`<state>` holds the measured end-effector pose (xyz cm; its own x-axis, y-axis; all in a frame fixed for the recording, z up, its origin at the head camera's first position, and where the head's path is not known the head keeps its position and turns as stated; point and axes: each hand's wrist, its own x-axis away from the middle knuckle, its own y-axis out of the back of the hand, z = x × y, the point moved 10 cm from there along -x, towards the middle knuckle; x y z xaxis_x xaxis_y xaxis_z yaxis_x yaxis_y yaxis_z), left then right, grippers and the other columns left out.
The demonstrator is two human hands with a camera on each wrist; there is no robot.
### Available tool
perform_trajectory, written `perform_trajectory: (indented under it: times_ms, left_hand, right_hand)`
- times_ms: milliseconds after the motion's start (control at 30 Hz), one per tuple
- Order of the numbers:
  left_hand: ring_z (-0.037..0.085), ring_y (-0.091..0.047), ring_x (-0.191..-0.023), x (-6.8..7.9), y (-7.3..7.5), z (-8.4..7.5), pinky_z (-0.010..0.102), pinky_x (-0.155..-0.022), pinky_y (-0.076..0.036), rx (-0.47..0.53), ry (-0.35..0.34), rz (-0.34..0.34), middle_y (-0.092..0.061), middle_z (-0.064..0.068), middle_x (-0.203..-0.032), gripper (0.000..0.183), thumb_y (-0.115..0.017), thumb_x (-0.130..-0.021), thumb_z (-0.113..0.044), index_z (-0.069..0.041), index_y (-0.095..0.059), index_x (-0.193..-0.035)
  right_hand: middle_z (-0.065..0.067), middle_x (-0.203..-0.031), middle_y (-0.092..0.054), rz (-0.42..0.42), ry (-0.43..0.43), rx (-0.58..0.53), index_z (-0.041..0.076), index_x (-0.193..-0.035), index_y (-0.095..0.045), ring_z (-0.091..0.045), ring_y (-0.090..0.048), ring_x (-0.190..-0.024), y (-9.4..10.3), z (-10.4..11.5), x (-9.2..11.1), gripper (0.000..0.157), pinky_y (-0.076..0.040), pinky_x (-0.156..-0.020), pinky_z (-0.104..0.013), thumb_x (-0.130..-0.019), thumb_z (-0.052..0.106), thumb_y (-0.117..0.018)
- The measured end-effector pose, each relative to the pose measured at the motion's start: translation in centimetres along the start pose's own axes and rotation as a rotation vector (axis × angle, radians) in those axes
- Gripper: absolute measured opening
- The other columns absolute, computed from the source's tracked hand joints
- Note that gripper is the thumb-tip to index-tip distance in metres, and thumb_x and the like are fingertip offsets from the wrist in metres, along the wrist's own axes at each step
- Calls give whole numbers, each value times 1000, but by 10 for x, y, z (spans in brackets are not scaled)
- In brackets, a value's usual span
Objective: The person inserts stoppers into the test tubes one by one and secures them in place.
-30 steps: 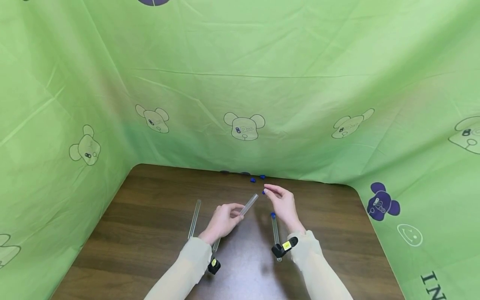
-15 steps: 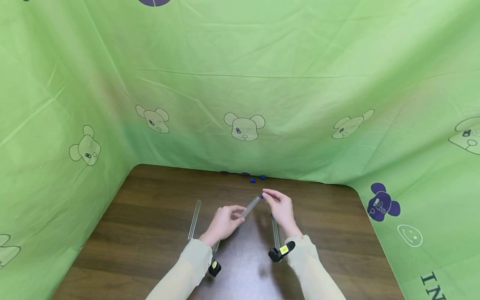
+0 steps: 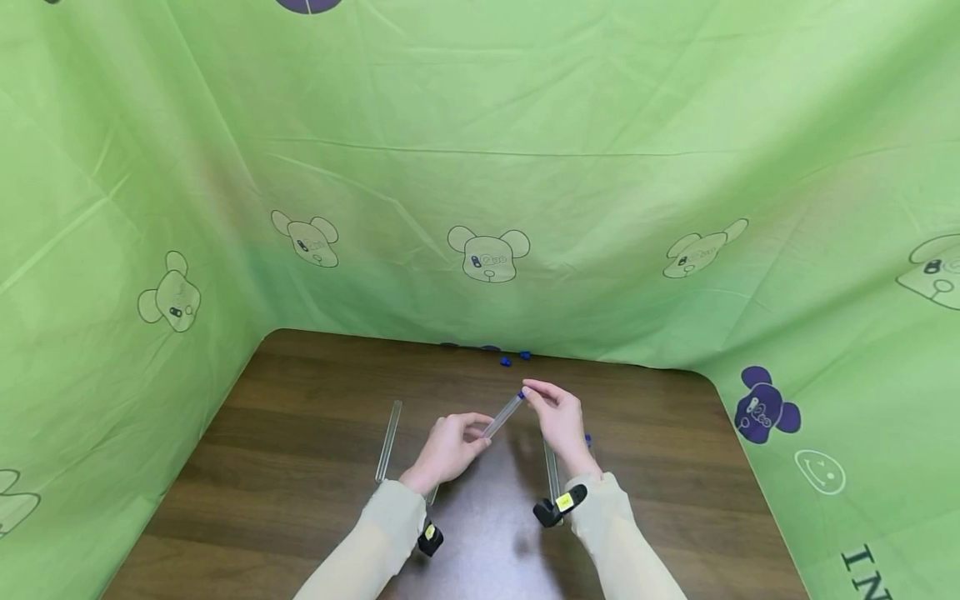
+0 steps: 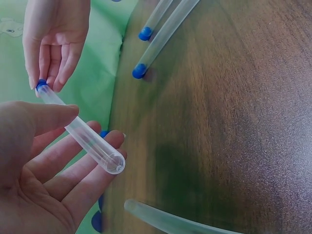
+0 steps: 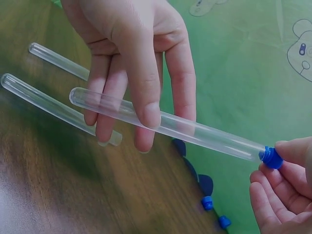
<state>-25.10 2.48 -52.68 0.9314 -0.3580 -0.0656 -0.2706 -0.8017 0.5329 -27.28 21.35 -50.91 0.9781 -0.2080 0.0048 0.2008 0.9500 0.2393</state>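
Observation:
My left hand (image 3: 447, 446) holds a clear test tube (image 5: 209, 139) between thumb and fingers, tilted with its rounded end toward me. At the tube's mouth, my right hand (image 3: 561, 417) pinches a blue cap (image 5: 272, 157) between thumb and fingertips. The cap's narrow part sits at or in the mouth; how deep it goes I cannot tell. Both hands are above the wooden table, and the left wrist view shows the cap against the tube end too.
Two blue-capped test tubes (image 4: 163, 46) lie on the table (image 3: 315, 500) by my right wrist. Two uncapped tubes (image 3: 388, 442) lie at the left, one partly under my left wrist. Two loose blue caps (image 3: 506, 362) lie at the back edge, before a green curtain (image 3: 480, 192).
My right hand has moved slightly down and left, bringing the blue cap from apart to the test tube's mouth. My left hand has shifted only a little to the right with the tube.

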Motion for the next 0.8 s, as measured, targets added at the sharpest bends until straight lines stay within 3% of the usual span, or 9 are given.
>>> perform_trajectory:
  times_ms: [133, 267, 367, 533, 633, 800]
  left_hand:
    - [14, -73, -90, 1, 0, -2, 34, -80, -56, 1, -20, -5, -77, 3, -96, 30, -75, -92, -6, -8, -73, -122]
    - [13, -73, -89, 0, 0, -3, 34, -80, -56, 4, -29, -9, -77, 2, -95, 30, -75, -92, -6, -8, -73, -121]
    - [12, -73, -89, 0, 0, -3, 33, -79, -56, 3, -27, -10, -77, 1, -95, 30, -75, -92, -7, -9, -73, -121]
    - [14, -73, -90, 0, 0, -3, 35, -80, -56, 3, -23, -12, -77, 2, -95, 30, -75, -92, -6, -8, -73, -121]
    - [15, -73, -90, 0, 0, -3, 35, -80, -56, 3, -25, -14, -77, 2, -95, 29, -75, -92, -6, -8, -73, -121]
    - [14, -73, -90, 2, 0, -3, 35, -80, -56, 6, -27, -13, -77, 3, -95, 30, -75, -92, -6, -8, -73, -121]
  right_hand:
    - [-14, -112, -74, 1, -3, -5, 1, -121, -73, -19, -71, -92, -1, -1, 1, 28, -52, -87, -29, -98, 18, -70]
    - [-14, -112, -74, -1, 4, -15, 0, -119, -73, -18, -71, -90, -2, -2, 2, 27, -53, -89, -37, -98, 16, -71]
    - [-16, -112, -73, -1, 12, -30, -1, -118, -73, -27, -71, -94, -3, -2, 2, 25, -54, -90, -39, -98, 14, -71]
    - [-18, -114, -72, 1, 23, -57, -3, -119, -72, -41, -68, -103, -6, -1, 4, 24, -54, -83, -25, -98, 10, -69]
    - [-18, -116, -72, 0, 14, -63, -2, -122, -72, -35, -70, -100, -7, -1, 5, 27, -54, -84, -26, -98, 11, -69]
    - [-18, -116, -72, 1, 19, -25, 1, -126, -71, -13, -69, -87, -8, -1, 8, 30, -55, -88, -34, -99, 13, -69]
